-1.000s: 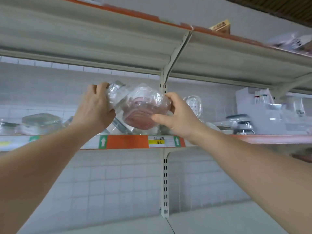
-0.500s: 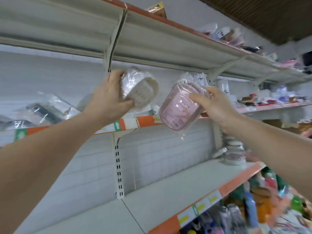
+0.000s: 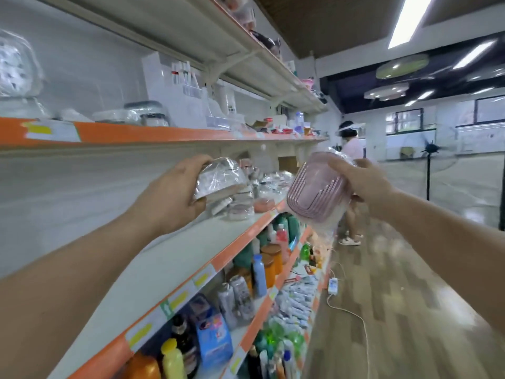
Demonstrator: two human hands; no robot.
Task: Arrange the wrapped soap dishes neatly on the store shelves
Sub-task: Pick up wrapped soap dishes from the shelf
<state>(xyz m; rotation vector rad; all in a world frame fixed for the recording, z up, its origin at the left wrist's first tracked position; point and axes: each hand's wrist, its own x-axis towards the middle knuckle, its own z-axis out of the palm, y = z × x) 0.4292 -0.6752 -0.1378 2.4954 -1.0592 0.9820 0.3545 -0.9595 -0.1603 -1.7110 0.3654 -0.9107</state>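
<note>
Setting each dish flat beside the stacked wrapped dishes on the white metal shelf looks best. Left hand fingers curl round a crinkly clear-wrapped pale dish; right hand grips a ribbed, pink plastic oval dish in slippery film.

A pink soap dish of translucent, ribbed plastic was seen wrapped in thin, glossy, crinkled film. A second soap dish was covered in the same shiny, wrinkled wrap. The shelf was finished in smooth, matt pale paint, apparently on metal, and edged with an orange strip. The floor was laid in glossy, wood-patterned planks.
</note>
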